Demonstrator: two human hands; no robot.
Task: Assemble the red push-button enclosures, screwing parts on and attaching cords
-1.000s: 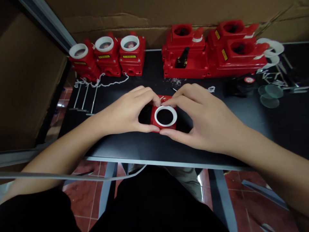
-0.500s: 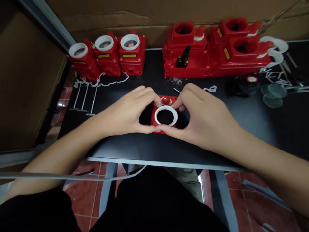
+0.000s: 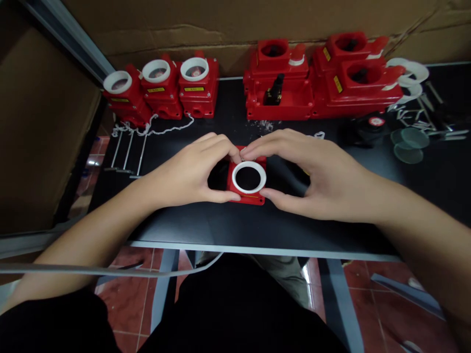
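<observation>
A small red box cover (image 3: pixel 246 196) with a white ring (image 3: pixel 248 177) round its dark opening lies on the black table (image 3: pixel 228 225) near the front edge. My left hand (image 3: pixel 187 171) grips its left side, thumb at the near edge and fingertips at the far edge. My right hand (image 3: pixel 316 171) holds the right side the same way, fingers curved over the far edge and thumb at the near corner. The fingertips of both hands meet at the far rim and hide what lies there.
Three red boxes with white rings (image 3: pixel 158 88) stand at the back left, white string (image 3: pixel 154 128) and metal rods (image 3: pixel 127 152) before them. Open red housings (image 3: pixel 324 81) stand at the back right. White rings (image 3: pixel 410 73), glass discs (image 3: pixel 410 144) and screws lie far right. Cardboard (image 3: pixel 221 24) backs the table.
My right fingers have swung left over the cover's far edge to meet my left fingertips, hiding the small red part seen there before. The cover stays in place.
</observation>
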